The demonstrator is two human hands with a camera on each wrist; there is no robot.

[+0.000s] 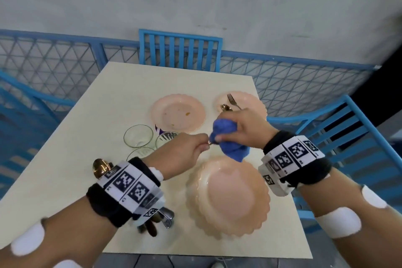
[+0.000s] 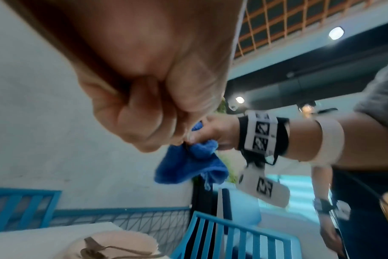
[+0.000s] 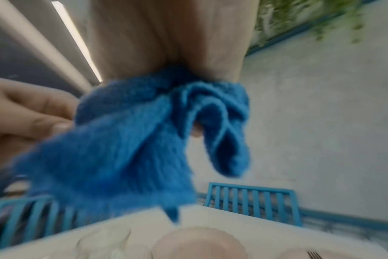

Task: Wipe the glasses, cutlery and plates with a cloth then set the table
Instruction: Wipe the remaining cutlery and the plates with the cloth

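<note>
My right hand grips a bunched blue cloth above the table. The cloth is wrapped round a piece of cutlery, and only its gold handle tip shows. My left hand pinches that tip. In the left wrist view the left hand meets the cloth held by the right hand. The right wrist view shows the cloth hanging blurred, with my left hand beside it. Three peach plates sit on the table: near, far middle, far right.
A fork and a gold spoon lie on the far right plate. Three glasses stand left of centre. A gold spoon and more cutlery lie by my left wrist. Blue chairs ring the cream table.
</note>
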